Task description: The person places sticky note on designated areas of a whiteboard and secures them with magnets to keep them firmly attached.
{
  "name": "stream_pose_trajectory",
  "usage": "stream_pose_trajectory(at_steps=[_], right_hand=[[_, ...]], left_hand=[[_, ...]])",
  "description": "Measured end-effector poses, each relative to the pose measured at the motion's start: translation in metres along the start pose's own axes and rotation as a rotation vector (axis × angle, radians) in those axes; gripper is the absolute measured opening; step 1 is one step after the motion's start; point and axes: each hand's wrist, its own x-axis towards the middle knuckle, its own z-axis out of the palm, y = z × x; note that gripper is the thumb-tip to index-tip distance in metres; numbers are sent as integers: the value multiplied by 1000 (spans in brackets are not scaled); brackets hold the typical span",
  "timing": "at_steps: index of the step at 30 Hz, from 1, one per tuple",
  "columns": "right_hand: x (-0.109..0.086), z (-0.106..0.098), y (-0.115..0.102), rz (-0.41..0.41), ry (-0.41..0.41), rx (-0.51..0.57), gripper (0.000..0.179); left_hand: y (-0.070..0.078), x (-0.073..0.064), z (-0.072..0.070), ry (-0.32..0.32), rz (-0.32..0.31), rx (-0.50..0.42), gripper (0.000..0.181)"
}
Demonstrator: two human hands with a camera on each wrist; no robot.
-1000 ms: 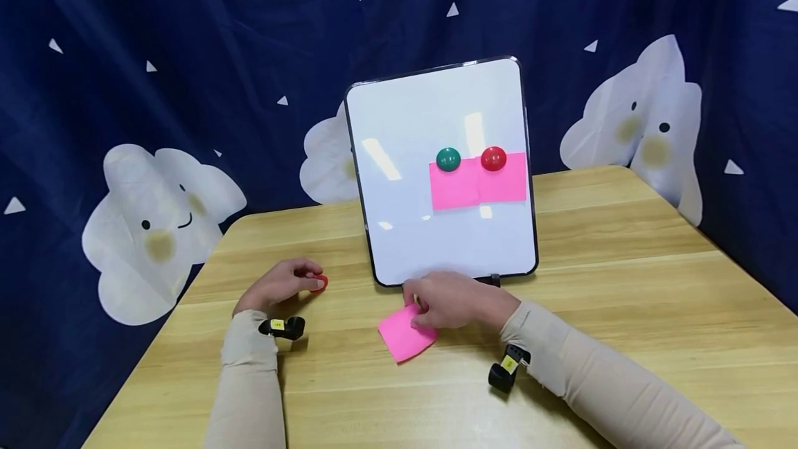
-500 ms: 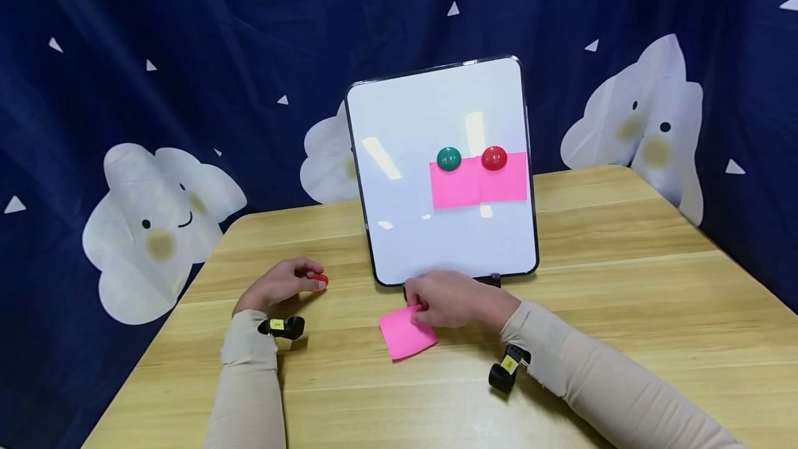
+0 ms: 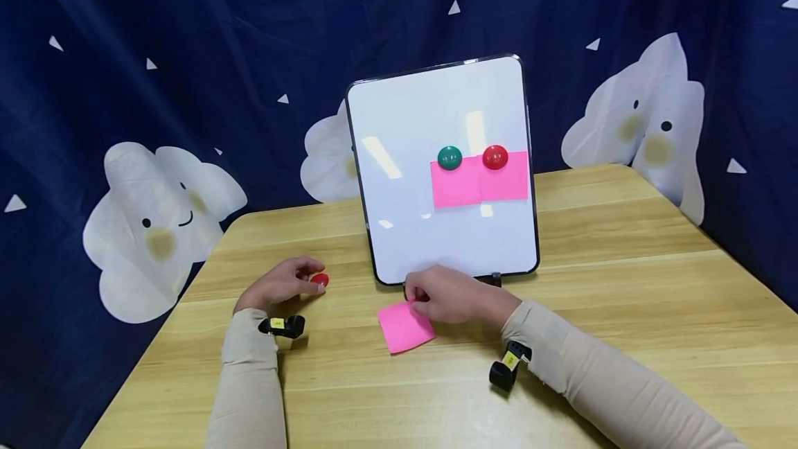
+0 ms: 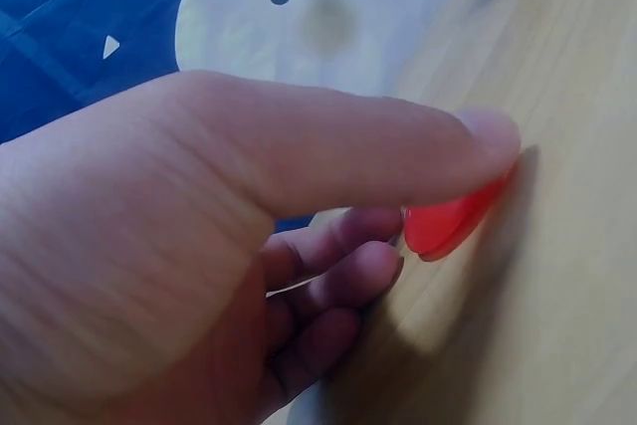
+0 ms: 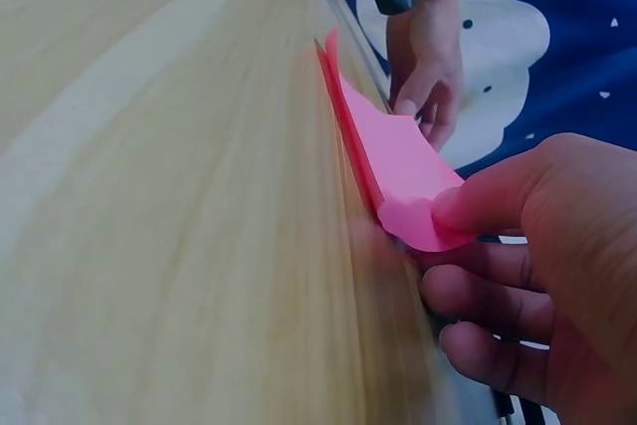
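My left hand (image 3: 280,284) pinches a round red magnet (image 3: 320,280) low over the left part of the table. In the left wrist view the thumb covers much of the magnet (image 4: 448,224), with fingertips behind it. My right hand (image 3: 454,296), just in front of the whiteboard (image 3: 399,151), pinches a pink sticky note (image 3: 404,330) by its far edge. The right wrist view shows the note (image 5: 398,161) bent, thumb on top at its edge, with another pink layer along its underside. On the board, a green magnet (image 3: 449,158) and a red magnet (image 3: 495,157) sit on two pink notes (image 3: 455,189).
The whiteboard leans back on a small black stand (image 3: 495,278) on the wooden table (image 3: 611,283). Behind the table hangs a dark blue curtain (image 3: 249,33) with printed white clouds. A small black camera is strapped to each wrist.
The near edge of the pink note has moved slightly away from me and turned a little. The red magnet has tilted in my left fingers. Both arms stay nearly in place.
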Motion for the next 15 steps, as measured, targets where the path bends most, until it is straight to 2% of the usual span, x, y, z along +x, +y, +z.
stream_pose_trajectory(at_steps=[9,15], right_hand=[[-1,0,-1,-24,15,204,9],[-1,-1,-1,-71,44,186,22]], left_hand=[[0,-3,2,-5,-1,-25,55],[0,-4,2,-1,6,-56,54]])
